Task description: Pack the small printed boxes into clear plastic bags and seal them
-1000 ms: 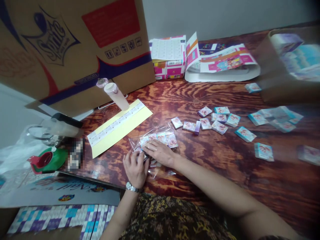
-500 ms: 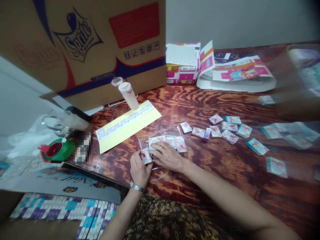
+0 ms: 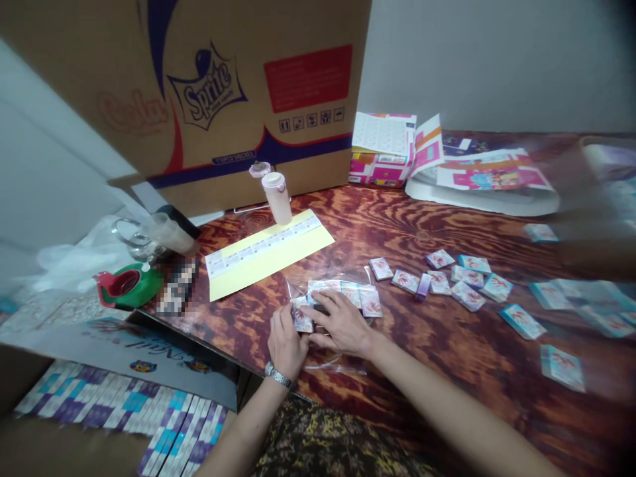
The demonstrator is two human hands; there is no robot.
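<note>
My left hand (image 3: 288, 342), with a metal watch at the wrist, is closed on the left side of a small printed box (image 3: 303, 318). The fingers of my right hand (image 3: 345, 324) are spread and reach over the box's right edge. Beyond them, several similar small boxes (image 3: 370, 301) stand in a row, partly hidden by that hand. Clear plastic wrap (image 3: 342, 366) lies under and around this row. More loose boxes (image 3: 468, 296) are scattered on the wooden table (image 3: 397, 391) to the right.
A large Sprite carton (image 3: 308, 156) stands at the back left. In front of it are a pale bottle (image 3: 278, 202) and a yellow sheet with labels (image 3: 271, 255). A green tape dispenser (image 3: 136, 286) sits at the left edge. An open carton of boxes (image 3: 109, 401) is below; a blurred carton (image 3: 591, 218) stands right.
The camera view has shifted, so the scene sits further right and mostly lower. Both hands stay at the small box; the right fingers have drawn slightly back from the row.
</note>
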